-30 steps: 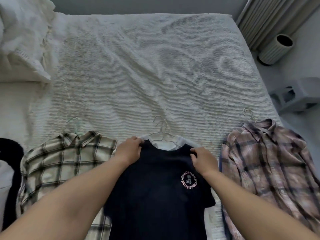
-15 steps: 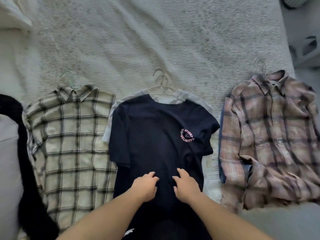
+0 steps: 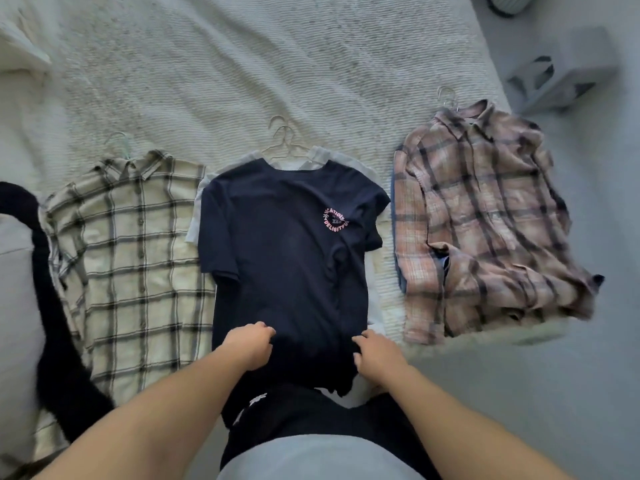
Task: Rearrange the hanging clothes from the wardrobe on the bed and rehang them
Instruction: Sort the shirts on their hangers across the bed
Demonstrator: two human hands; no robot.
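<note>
- Your left hand [image 3: 250, 344] and right hand [image 3: 375, 353] pinch the navy cotton T-shirt [image 3: 287, 251] hem
- Pull evenly toward yourself, flattening creases ahead of your knuckles

Single head-worn view — steeply downward over the bed [image 3: 277, 64], close above both forearms.

Soft, even daylight, faint shadows; wide-angle bending at the edges, slight motion blur on the pink plaid shirt [image 3: 485, 223].
</note>
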